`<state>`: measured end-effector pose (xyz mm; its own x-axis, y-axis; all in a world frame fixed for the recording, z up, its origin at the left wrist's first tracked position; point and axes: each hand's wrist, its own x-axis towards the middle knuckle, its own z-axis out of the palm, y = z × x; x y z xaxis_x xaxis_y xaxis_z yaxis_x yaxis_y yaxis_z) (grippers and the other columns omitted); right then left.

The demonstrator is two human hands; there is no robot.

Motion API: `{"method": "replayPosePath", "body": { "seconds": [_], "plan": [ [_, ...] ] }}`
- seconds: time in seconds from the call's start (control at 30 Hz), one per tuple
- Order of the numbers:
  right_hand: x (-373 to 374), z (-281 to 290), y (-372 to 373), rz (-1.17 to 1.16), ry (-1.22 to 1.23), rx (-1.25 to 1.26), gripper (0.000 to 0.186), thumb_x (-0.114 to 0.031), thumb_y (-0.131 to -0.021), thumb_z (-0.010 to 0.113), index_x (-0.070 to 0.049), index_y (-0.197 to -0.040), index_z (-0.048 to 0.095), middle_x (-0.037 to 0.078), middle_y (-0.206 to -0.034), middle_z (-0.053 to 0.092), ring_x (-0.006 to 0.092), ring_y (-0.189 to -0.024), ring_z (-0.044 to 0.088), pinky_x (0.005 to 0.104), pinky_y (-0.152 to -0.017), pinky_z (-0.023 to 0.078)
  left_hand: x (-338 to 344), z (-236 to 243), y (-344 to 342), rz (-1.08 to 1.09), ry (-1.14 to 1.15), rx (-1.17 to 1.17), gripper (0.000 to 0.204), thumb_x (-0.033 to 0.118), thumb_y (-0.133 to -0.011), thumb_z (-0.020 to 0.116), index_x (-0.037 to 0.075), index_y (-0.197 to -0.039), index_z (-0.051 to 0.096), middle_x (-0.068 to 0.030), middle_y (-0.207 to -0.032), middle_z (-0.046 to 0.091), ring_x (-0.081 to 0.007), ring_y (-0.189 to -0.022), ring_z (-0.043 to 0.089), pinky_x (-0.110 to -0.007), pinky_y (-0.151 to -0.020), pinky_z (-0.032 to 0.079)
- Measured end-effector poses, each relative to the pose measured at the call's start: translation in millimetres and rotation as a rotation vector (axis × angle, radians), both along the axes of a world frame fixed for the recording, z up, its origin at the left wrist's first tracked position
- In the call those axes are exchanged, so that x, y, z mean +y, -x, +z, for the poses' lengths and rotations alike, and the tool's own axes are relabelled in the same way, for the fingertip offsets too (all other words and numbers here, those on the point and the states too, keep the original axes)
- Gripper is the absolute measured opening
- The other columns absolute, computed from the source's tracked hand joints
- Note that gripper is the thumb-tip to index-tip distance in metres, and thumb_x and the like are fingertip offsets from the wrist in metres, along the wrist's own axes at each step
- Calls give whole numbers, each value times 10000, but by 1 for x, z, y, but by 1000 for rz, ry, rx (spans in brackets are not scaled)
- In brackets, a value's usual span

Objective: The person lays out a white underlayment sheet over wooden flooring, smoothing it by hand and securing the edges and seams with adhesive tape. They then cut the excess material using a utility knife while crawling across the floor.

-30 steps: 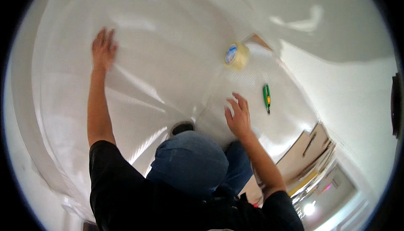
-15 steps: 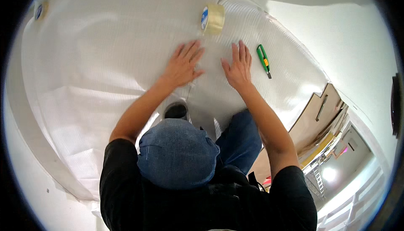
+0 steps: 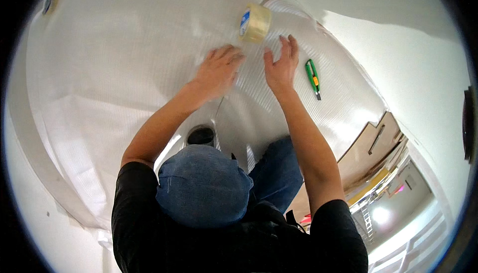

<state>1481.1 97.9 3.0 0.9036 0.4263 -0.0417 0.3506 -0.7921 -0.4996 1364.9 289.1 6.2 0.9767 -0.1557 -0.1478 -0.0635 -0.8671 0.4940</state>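
A translucent white foam sheet [image 3: 124,69] with fine ribs is spread out under both of my hands. My left hand [image 3: 217,69] is over it, left of a seam, its fingers pointing right and blurred by motion but apart, holding nothing I can see. Farther right, my right hand [image 3: 282,66] is open, thumb and fingers apart and pointing away from me. Just beyond its fingertips stands a roll of clear tape [image 3: 259,22] with a blue and white core. To the right of that hand lies a green utility knife [image 3: 313,79] with a yellow slider.
A second tape roll [image 3: 50,4] is at the far left. White walls [image 3: 408,64] border the sheet. Brown boards [image 3: 368,141] lie at the right, near a doorway with a ladder [image 3: 367,220] beyond. My shoe [image 3: 201,136] and bent knees are close to the sheet.
My left hand has turned its fingers toward the right and blurs. My right hand has lifted slightly and reached farther, near the tape roll. The view has shifted a little.
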Motion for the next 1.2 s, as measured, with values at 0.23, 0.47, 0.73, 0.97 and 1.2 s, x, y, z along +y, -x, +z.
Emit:
{"method": "replayPosePath", "body": {
  "seconds": [0.23,0.47,0.73,0.97,1.2],
  "plan": [
    [88,57,-39,-370,-476,574,589,-318,-968,703,111,-1329,522,215,-1194,672,247,-1083,642,360,-939,506,9,-52,-49,758,2059,718,439,237,-1067,423,-47,-1374,558,-216,-1310,645,-310,-1229,627,-429,-1105,481],
    [65,55,75,-330,-773,618,275,-201,-1001,630,29,-1149,604,132,-1009,678,220,-912,619,363,-817,508,37,-55,-70,583,2113,817,605,271,-1064,243,-197,-1366,478,-311,-1394,581,-396,-1302,582,-487,-1150,435],
    [30,88,163,-181,-738,917,442,-190,-1008,608,20,-1366,455,116,-1279,597,178,-1166,554,374,-1059,426,39,-28,-97,706,1745,921,598,246,-1037,262,-189,-1383,482,-301,-1432,564,-409,-1331,572,-469,-1155,430],
    [83,82,79,-340,-941,750,355,-209,-999,653,24,-1226,508,94,-1081,630,155,-971,591,320,-873,496,48,-41,-143,679,1661,890,472,147,-1066,302,-171,-1345,512,-256,-1365,621,-336,-1249,631,-416,-1055,515],
    [47,90,165,-139,-542,752,455,-279,-958,687,32,-1255,538,219,-1083,708,337,-1036,701,437,-898,535,39,-27,-145,727,1598,895,480,220,-1092,328,-114,-1377,523,-231,-1352,643,-323,-1260,633,-421,-1093,506]
  ]
}}
